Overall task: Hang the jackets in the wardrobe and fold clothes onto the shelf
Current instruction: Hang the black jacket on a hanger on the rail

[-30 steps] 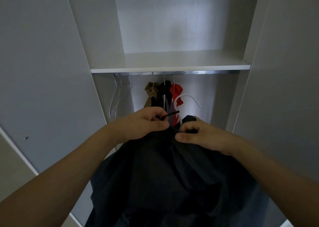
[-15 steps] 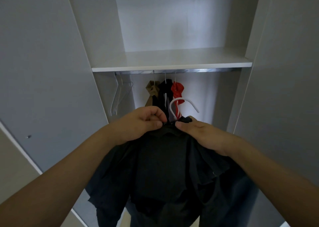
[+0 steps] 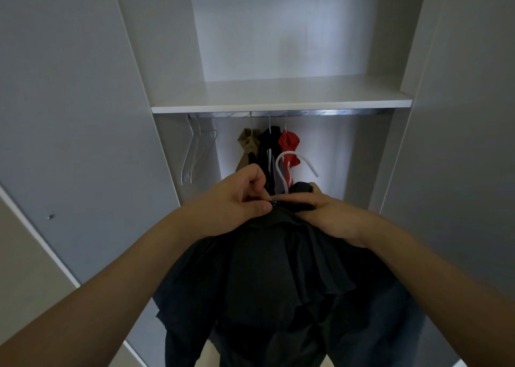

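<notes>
A dark jacket (image 3: 278,277) hangs in front of me on a white hanger, whose hook (image 3: 289,163) sticks up above the collar. My left hand (image 3: 237,199) pinches the jacket's collar at the left of the neck. My right hand (image 3: 326,213) grips the collar on the right side, fingers curled over the fabric. Both hands hold the jacket up just below the rail (image 3: 320,112) of the open wardrobe. On the rail hang a tan garment (image 3: 246,146), a black one (image 3: 269,154) and a red one (image 3: 289,146).
A white shelf (image 3: 278,99) runs across the wardrobe above the rail. Empty white hangers (image 3: 195,152) hang at the rail's left end. Wardrobe doors stand open on the left (image 3: 69,115) and right (image 3: 459,115).
The jacket has been lifted and straightened on the hanger, and the hook now stands higher above the collar. Both hands stay at the collar, closer together.
</notes>
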A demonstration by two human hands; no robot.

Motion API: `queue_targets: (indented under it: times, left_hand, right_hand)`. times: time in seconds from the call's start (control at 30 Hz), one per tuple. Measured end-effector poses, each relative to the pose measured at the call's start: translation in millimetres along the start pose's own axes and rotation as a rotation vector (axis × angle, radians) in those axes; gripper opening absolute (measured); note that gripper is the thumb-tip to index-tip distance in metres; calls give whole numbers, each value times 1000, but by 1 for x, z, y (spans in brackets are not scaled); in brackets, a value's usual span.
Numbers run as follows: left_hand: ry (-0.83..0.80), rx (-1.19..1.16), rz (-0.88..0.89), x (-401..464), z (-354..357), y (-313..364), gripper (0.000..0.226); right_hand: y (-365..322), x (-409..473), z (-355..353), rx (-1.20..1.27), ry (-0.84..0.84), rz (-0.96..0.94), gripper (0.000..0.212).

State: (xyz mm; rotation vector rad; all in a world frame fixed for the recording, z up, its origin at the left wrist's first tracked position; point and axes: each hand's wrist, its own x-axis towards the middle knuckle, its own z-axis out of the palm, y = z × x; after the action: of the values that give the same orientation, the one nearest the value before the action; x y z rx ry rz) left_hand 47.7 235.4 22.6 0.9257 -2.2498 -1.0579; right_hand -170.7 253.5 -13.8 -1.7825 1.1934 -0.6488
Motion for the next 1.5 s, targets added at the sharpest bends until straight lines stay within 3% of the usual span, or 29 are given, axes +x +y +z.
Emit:
queue_targets:
  times: [0.17, 0.27, 0.43, 0.6, 0.67, 0.8, 0.97, 1.07, 1.23, 1.37, 1.5]
  left_hand:
    - [45, 172, 51, -1, 5, 2, 25]
    - [119, 333, 58, -4, 2, -3, 20]
    - [246, 555, -96, -7, -9, -24, 8]
    - [312, 446, 35, -6, -1, -20, 5]
    - [285, 469, 72, -3, 3, -14, 3]
    - [246, 455, 68, -4, 0, -11, 3]
    - [246, 444, 76, -3, 4, -7, 8]
    - [252, 417, 69, -3, 3, -7, 7]
    - [233, 403, 62, -6, 3, -9, 7]
    - [248, 396, 51, -5, 7, -8, 12]
    - [255, 523, -123, 2, 10, -7, 9]
  right_hand:
    - [9, 9, 3, -142, -50, -37, 29]
    - [19, 14, 3, -268, 130, -106, 16]
    - [18, 13, -10, -108, 415, -117, 36]
    - [5, 10, -3, -182, 210, -57, 8]
    - [6, 12, 6, -225, 167, -71, 19]
    - [7, 11, 10, -241, 236, -127, 13]
    - [4, 10, 14, -295, 201, -117, 48]
    - [3, 11, 13, -296, 223, -128, 42]
    - [4, 7, 8, -282, 179, -165, 12]
    - [5, 5, 6, -220, 204, -159, 16]
    - [9, 8, 6, -159, 226, -107, 27]
